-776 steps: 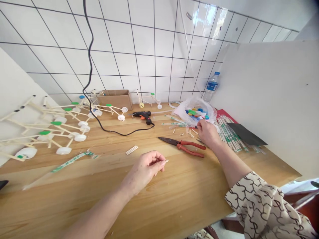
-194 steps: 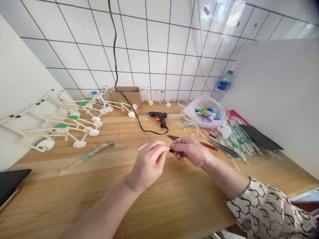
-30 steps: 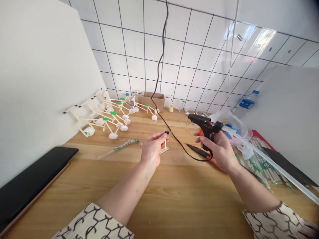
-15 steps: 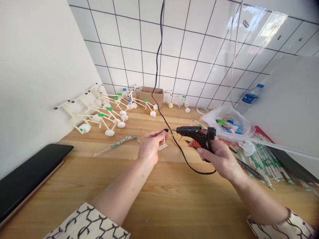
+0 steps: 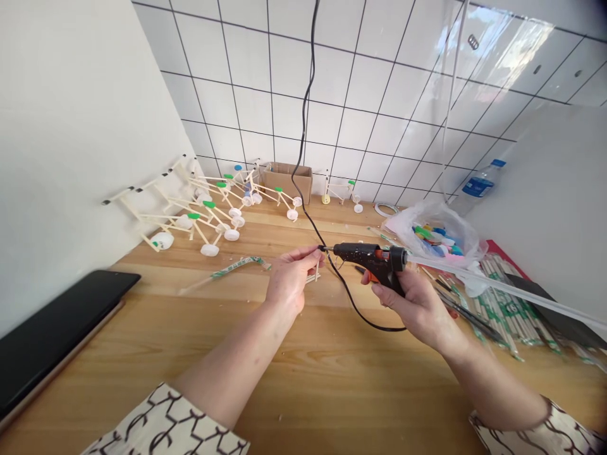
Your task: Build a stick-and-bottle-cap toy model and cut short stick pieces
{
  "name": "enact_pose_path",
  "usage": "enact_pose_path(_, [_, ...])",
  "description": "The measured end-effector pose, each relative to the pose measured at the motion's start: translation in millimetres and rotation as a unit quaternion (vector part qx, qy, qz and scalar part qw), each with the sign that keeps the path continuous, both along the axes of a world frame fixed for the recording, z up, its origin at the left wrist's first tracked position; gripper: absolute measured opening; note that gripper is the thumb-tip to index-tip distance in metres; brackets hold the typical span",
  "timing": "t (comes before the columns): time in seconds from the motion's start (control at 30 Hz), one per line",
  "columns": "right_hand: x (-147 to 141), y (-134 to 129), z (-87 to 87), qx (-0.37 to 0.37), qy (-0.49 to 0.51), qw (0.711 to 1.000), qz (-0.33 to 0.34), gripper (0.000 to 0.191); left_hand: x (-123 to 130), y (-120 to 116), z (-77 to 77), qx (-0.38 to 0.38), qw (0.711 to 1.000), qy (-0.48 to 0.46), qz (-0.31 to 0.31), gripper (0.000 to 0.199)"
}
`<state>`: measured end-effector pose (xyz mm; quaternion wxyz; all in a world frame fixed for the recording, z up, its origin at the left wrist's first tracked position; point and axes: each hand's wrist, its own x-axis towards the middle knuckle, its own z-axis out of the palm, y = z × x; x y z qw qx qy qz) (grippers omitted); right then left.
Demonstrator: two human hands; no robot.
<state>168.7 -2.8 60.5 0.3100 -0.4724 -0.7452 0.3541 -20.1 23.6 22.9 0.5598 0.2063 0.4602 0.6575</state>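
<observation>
Glue gun (image 5: pixel 367 254) levelled in right hand (image 5: pixel 417 309), nozzle left, stick (image 5: pixel 315 272) in left hand (image 5: pixel 289 281)

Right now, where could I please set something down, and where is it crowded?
Bare wood lies below the left hand, between the tablet and right forearm. Crowded: the right end, by the bag and sticks, and far left, by the stick models.

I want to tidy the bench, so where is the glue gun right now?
In the head view, the black-and-orange hot glue gun is in the right hand, right of centre above the wooden bench, its nozzle pointing at the left hand.
</observation>
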Motion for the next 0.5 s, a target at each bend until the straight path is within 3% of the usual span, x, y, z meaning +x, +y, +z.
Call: enact_pose_path(0.5, [-2.3,-0.5,3.0,0.025,-0.030,0.999,-0.004,0.022,0.7,-2.2,2.7,0.003,1.000,0.000,-0.012,0.021])
